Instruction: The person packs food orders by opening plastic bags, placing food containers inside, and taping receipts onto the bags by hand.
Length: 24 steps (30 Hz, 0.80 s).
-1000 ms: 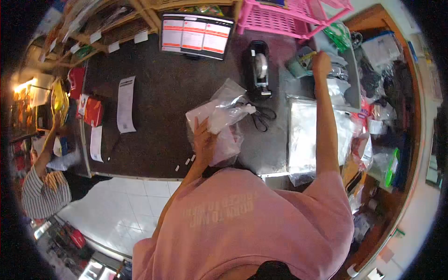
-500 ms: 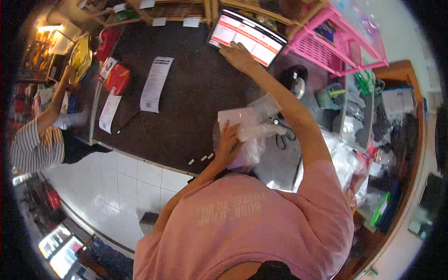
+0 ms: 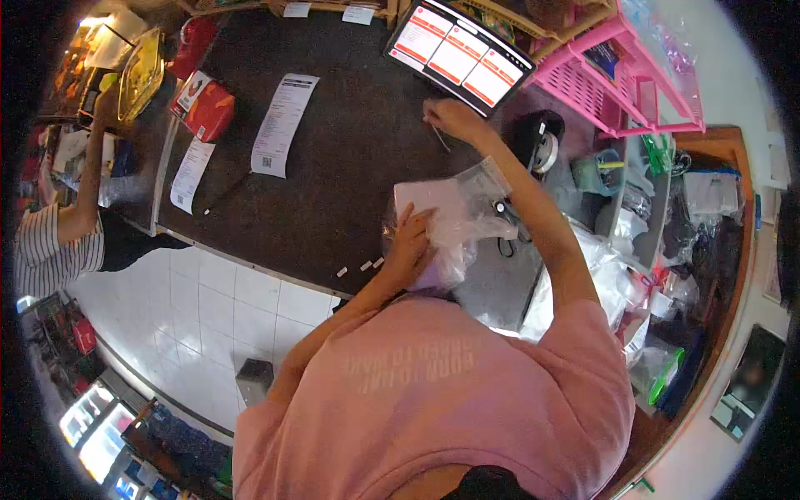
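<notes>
My left hand (image 3: 408,247) lies on a pale package in clear plastic wrap (image 3: 450,237), its fingers stretched out over it. Just below the tablet (image 3: 462,54), my right hand (image 3: 457,121) is closed, and a thin pale strip (image 3: 441,138) hangs from its fingers; what the strip is I cannot make out. White and orange panels show on the tablet's lit screen. Small white pieces (image 3: 365,266) lie beside my left wrist. Scissors with dark handles (image 3: 506,245) are partly hidden behind the plastic.
Printed paper slips (image 3: 283,125) and a red-and-white box (image 3: 204,107) lie on the dark table (image 3: 342,125). A pink basket (image 3: 617,87) stands right of the tablet. At far left, another person in a striped shirt (image 3: 58,242) reaches toward a yellow package (image 3: 140,75).
My right hand has left the tablet screen and come down toward me, now with the thin strip at its fingers. My left hand stays on the package. The view has shifted slightly.
</notes>
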Each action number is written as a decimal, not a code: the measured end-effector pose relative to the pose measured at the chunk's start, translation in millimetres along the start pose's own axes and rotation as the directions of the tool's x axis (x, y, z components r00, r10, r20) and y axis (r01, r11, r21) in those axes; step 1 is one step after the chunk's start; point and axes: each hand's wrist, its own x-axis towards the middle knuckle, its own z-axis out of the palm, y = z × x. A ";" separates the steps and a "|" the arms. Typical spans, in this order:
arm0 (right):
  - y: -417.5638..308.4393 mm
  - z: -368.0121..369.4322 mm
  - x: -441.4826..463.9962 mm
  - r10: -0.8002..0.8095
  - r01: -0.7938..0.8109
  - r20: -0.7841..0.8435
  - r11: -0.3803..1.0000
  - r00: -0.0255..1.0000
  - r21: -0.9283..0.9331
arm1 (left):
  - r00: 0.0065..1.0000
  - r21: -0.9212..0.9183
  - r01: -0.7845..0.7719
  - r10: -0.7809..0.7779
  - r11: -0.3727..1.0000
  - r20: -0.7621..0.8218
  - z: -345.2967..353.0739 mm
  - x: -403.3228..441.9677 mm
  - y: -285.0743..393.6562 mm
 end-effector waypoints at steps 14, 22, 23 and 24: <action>-21.6 38.0 -96.9 0.351 -0.327 -0.188 0.934 0.917 0.148 | 0.973 0.083 0.157 -0.168 0.984 0.155 -9.8 17.3 17.1; -54.0 1.3 -95.7 0.382 -0.291 -0.175 0.871 0.907 0.396 | 0.982 0.143 0.075 -0.098 0.987 0.161 -16.1 22.1 17.2; -67.3 -14.5 -96.8 0.333 -0.208 -0.216 0.867 0.918 0.453 | 0.977 0.187 0.106 -0.137 0.977 0.162 -17.3 23.4 22.7; -82.2 -21.6 -101.1 0.273 -0.133 -0.225 0.860 0.936 0.493 | 0.971 0.230 0.137 -0.177 0.963 0.163 -19.4 25.8 32.7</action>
